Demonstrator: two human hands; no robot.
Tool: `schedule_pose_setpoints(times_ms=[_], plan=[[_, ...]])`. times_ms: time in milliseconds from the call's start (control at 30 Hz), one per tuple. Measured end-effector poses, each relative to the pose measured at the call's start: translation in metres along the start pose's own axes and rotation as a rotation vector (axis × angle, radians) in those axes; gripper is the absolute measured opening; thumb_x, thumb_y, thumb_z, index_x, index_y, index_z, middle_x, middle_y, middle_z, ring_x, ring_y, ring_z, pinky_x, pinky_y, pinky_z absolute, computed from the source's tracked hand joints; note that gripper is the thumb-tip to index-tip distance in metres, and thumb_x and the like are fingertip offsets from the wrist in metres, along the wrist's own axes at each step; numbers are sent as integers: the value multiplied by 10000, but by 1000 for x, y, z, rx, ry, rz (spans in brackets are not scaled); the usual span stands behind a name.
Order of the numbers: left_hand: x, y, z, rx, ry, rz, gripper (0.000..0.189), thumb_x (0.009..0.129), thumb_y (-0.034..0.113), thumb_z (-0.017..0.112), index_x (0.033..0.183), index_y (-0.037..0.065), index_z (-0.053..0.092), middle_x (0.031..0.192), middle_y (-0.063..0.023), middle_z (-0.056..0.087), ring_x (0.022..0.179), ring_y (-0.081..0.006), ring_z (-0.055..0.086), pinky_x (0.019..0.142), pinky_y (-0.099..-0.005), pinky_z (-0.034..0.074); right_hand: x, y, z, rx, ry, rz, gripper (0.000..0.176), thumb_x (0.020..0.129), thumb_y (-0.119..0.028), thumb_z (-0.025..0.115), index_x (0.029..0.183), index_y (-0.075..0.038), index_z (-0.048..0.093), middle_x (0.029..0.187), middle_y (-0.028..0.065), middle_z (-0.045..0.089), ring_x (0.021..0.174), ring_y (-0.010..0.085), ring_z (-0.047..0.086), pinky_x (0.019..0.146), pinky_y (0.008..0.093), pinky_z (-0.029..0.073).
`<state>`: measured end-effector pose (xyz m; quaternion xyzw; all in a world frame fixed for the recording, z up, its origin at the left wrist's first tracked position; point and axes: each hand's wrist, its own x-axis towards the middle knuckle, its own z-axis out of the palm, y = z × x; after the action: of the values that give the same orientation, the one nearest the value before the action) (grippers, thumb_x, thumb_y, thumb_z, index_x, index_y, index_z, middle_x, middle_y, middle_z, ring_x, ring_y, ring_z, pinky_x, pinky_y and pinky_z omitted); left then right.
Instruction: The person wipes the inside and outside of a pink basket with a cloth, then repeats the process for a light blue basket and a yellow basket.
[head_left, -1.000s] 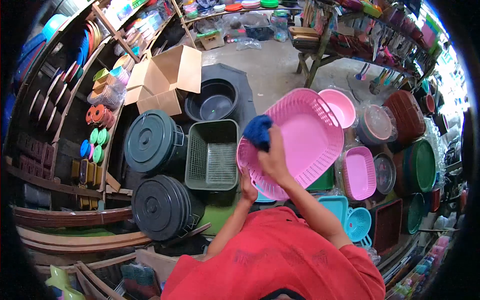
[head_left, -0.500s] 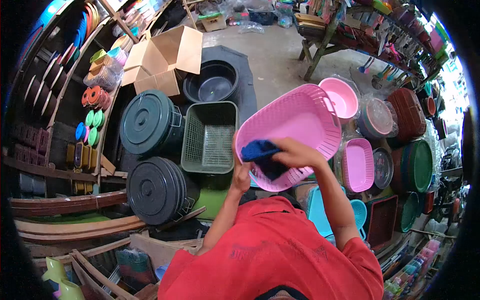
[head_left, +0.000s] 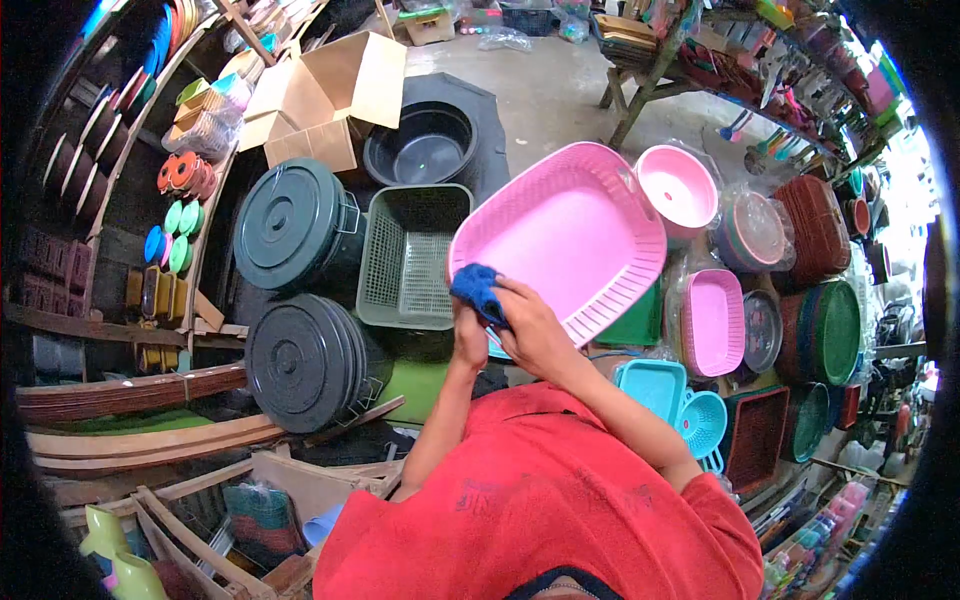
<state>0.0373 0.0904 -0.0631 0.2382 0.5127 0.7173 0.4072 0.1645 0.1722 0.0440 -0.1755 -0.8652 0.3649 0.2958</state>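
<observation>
A large pink plastic basket point(head_left: 570, 235) with slotted sides is held tilted in front of me, its open top facing me. My left hand point(head_left: 470, 338) is closed on the basket's near left corner. Over that same corner lies a bunched dark blue cloth point(head_left: 477, 288), gripped by my right hand point(head_left: 532, 325) against the rim. The right fingers are bent over the cloth, close beside the left hand. Part of the basket's near edge is hidden behind my hands.
Left of the basket stand a grey-green crate point(head_left: 410, 255), two lidded dark bins point(head_left: 290, 225) and a black tub point(head_left: 425, 145). An open cardboard box point(head_left: 325, 100) is behind them. To the right are a pink tub point(head_left: 677, 187), a smaller pink basket point(head_left: 715, 322) and turquoise baskets point(head_left: 650, 390).
My right hand has moved left and down with the cloth, from over the basket's inside to its near left corner. The basket has shifted slightly up and left and turned its inside more toward me.
</observation>
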Motion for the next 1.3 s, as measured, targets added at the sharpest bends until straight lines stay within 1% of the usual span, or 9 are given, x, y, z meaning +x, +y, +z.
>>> schedule_pose_setpoints(times_ms=[300,500,667,733,800,967,1067,1167,1300], plan=[[-11,25,-2,-467,71,-122,507,1002,189,540,1473,15,471,1319,-145,627,1213,-278,632,1118,-423,470,-6,42,-83,165,-802,266,426,778,-28,611,1201,-27,657,1081,254,713,1037,460,681,938,504,526],[-1,32,17,-504,-28,-119,535,1105,378,490,1522,46,442,1438,-117,568,1326,-251,555,1176,-413,395,14,12,-67,255,141,357,244,947,-92,666,1167,11,656,859,130,631,872,124,537,802,364,507],[-2,-20,2,-421,58,-10,638,1112,577,382,1477,73,523,1349,-39,622,1221,-195,599,1083,-386,468,-9,-4,-4,133,8,8,593,785,26,619,1376,4,572,1321,293,618,1249,468,591,1121,497,455],[17,12,-18,-879,-652,-52,660,1095,655,351,1288,80,611,1155,-8,689,1130,-166,643,981,-388,514,-22,-6,-13,192,-193,87,503,786,23,620,1289,3,626,1276,269,645,1237,464,594,1094,503,470],[-1,68,22,-569,18,-103,656,1102,628,364,1365,66,578,1236,-62,684,1171,-200,644,1016,-393,506,-29,-10,-39,149,-323,74,437,789,15,619,1224,1,658,1236,248,668,1224,451,602,1076,501,477],[2,59,3,-406,13,47,677,1132,496,388,1595,5,330,1560,-165,475,1420,-284,503,1191,-435,398,-29,8,-122,-304,-622,185,299,760,-11,656,1028,-59,778,981,214,736,1012,415,701,874,529,555],[-4,94,10,-829,23,-23,692,1128,522,375,1606,23,336,1555,-182,490,1420,-303,510,1198,-459,401,-3,-14,-157,-539,-374,247,389,805,-22,605,1176,-32,723,1176,189,730,1144,388,674,1010,491,524],[0,103,37,-100,83,263,707,1129,490,399,1633,9,279,1617,-177,412,1470,-300,440,1232,-446,327,8,-24,-121,-382,-71,-69,461,843,-5,557,1291,-28,666,1324,166,688,1262,370,627,1113,481,467],[4,84,17,-227,149,225,741,1126,542,355,1619,-9,306,1612,-173,430,1469,-297,444,1241,-447,306,-20,-10,-50,-168,-349,-230,488,904,-62,544,1382,-69,641,1454,133,624,1416,376,521,1184,489,414]])
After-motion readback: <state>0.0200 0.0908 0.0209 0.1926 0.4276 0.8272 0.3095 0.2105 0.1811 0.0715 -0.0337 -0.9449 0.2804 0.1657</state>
